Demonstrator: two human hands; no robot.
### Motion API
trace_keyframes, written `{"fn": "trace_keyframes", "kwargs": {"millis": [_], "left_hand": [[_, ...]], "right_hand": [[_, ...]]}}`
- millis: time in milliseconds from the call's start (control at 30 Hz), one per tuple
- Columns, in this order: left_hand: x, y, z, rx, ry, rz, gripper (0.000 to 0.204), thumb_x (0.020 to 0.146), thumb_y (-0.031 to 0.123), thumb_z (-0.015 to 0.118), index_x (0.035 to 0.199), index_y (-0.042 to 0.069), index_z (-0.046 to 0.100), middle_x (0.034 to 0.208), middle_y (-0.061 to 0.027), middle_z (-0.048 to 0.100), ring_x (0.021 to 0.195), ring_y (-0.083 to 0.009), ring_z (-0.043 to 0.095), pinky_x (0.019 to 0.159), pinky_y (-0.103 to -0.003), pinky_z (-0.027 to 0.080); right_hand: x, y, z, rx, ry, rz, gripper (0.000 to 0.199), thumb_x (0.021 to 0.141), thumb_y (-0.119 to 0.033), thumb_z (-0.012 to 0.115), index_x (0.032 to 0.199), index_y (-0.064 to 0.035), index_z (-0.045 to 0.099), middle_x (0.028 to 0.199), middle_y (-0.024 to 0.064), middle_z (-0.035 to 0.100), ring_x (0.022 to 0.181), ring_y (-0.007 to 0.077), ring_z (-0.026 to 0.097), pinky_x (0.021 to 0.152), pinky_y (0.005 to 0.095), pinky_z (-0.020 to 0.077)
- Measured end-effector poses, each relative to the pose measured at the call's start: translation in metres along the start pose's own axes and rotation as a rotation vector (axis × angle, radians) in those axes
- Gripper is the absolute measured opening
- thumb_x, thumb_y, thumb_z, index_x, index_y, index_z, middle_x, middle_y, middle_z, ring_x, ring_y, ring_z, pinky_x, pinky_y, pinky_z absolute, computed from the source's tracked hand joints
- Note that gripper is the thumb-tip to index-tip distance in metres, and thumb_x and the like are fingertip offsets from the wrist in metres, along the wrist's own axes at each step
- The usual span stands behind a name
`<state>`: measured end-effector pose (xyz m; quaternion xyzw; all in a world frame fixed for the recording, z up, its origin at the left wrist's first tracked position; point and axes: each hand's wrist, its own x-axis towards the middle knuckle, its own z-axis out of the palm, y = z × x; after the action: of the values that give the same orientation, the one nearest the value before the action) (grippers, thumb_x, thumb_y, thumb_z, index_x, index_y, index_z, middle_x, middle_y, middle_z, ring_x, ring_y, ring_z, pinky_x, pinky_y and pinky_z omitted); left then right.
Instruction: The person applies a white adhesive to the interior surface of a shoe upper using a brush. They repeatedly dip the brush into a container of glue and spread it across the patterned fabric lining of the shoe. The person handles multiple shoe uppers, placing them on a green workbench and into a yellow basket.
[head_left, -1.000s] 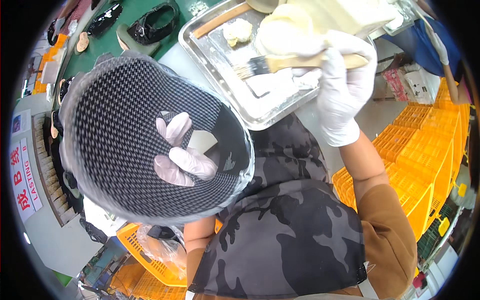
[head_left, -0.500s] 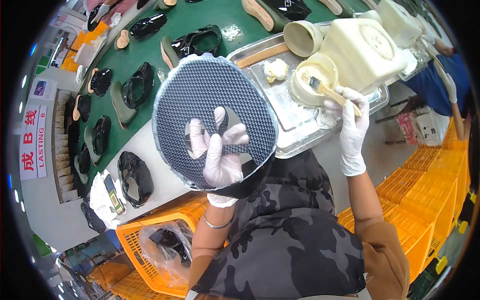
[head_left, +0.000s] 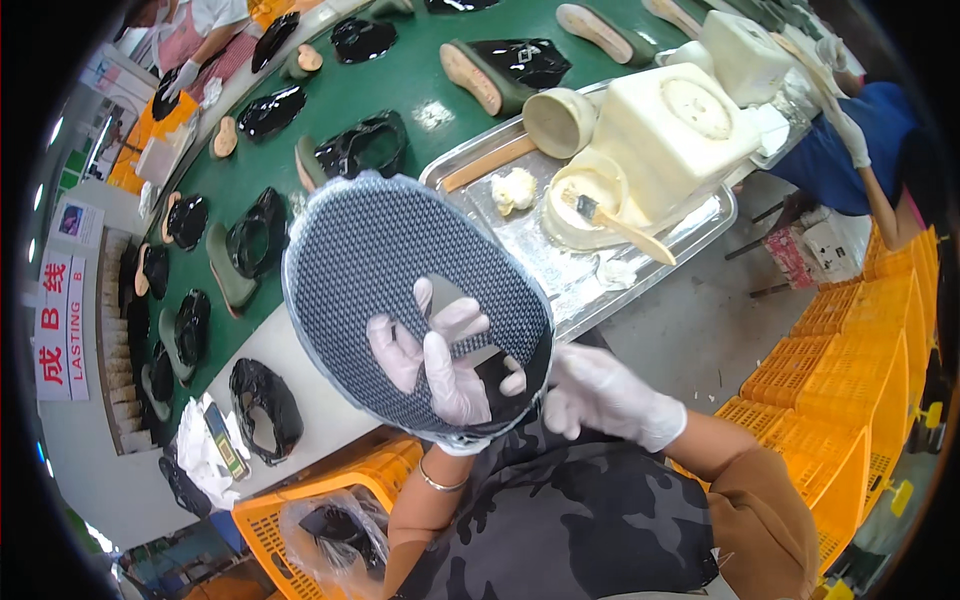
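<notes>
Above the apron (head_left: 590, 510), the left hand (head_left: 455, 390) holds up an upper (head_left: 370, 260) with its woven lining turned toward the camera. Half a second ago the right hand (head_left: 612, 395) had the brush (head_left: 632, 236) by its handle over the pot (head_left: 580, 238); now the brush stands alone, bristles in the white paste and handle sloping over the rim, and that hand has come down to the upper's right edge. The upper also leans over to the left more than it did then, and its toe end points up and left, toward the green belt (head_left: 425, 70). The left fingers are parted and bent, showing through the cut-outs in the lining, with the thumb raised among them; the narrow strip between the cut-outs runs beside the thumb and other fingers, though I cannot tell whether they pinch it. The upper's broad lined part spreads above and to the left of these fingers, while its dark end lies to their right. Small gloved tips show in the opening there, and which hand they belong to is unclear. The right fingers are bent and close together, just beside that dark edge; their ends are partly hidden, so I cannot tell whether they grip it. Well apart, up and right, the tray (head_left: 575, 290) bears the pot.
</notes>
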<state>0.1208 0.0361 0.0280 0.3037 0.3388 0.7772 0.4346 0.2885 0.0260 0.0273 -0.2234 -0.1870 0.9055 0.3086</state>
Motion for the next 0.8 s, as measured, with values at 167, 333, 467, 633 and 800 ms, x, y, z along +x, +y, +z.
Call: {"fn": "trace_keyframes", "kwargs": {"millis": [167,333,467,633,800], "left_hand": [[-0.006,-0.006,-0.02,0.207,-0.014,-0.044,0.059,0.092,0.007,0.04,0.141,0.008,0.009,0.137,-0.0194,0.032,0.103,-0.0248,0.055,0.082,-0.032,0.052],[0.001,-0.012,-0.009,0.519,-0.383,0.152,0.06,0.082,0.0,0.058,0.135,-0.001,0.028,0.133,-0.0154,0.039,0.113,-0.0228,0.048,0.097,-0.033,0.041],[0.0,-0.023,-0.015,0.807,-0.484,0.231,0.051,0.084,-0.006,0.051,0.132,-0.004,0.035,0.127,-0.0165,0.049,0.116,-0.025,0.049,0.097,-0.034,0.039],[0.003,-0.042,-0.026,1.072,-0.434,0.322,0.063,0.079,0.008,0.064,0.133,-0.006,0.034,0.13,-0.02,0.043,0.119,-0.0305,0.045,0.1,-0.039,0.036],[0.016,-0.043,-0.015,1.278,-0.61,0.362,0.092,0.064,0.041,0.077,0.13,-0.008,0.034,0.127,-0.0249,0.042,0.116,-0.0408,0.041,0.099,-0.046,0.032]], "right_hand": [[0.007,-0.004,0.011,0.335,-0.095,0.197,0.046,0.089,-0.038,0.054,0.123,-0.0054,0.049,0.089,0.0025,0.061,0.061,0.0068,0.055,0.049,0.0161,0.0438],[-0.003,-0.068,0.016,0.056,0.079,-0.143,0.045,0.089,-0.034,0.055,0.122,-0.0048,0.047,0.101,0.0037,0.061,0.073,0.0086,0.055,0.057,0.0224,0.0432],[-0.007,-0.157,0.01,-0.125,0.073,-0.524,0.035,0.097,-0.029,0.04,0.115,-0.0018,0.049,0.083,0.004,0.063,0.06,0.0083,0.058,0.053,0.0213,0.0489],[0.027,-0.282,-0.027,-0.341,0.126,-0.811,0.013,0.093,-0.017,0.048,0.093,-0.0067,0.055,0.079,0.0032,0.059,0.066,0.016,0.057,0.058,0.0233,0.0491],[0.047,-0.316,-0.039,-0.393,0.409,-1.058,0.015,0.091,-0.023,0.051,0.085,-0.011,0.057,0.069,0.0031,0.054,0.053,0.0155,0.05,0.044,0.0264,0.042]]}}
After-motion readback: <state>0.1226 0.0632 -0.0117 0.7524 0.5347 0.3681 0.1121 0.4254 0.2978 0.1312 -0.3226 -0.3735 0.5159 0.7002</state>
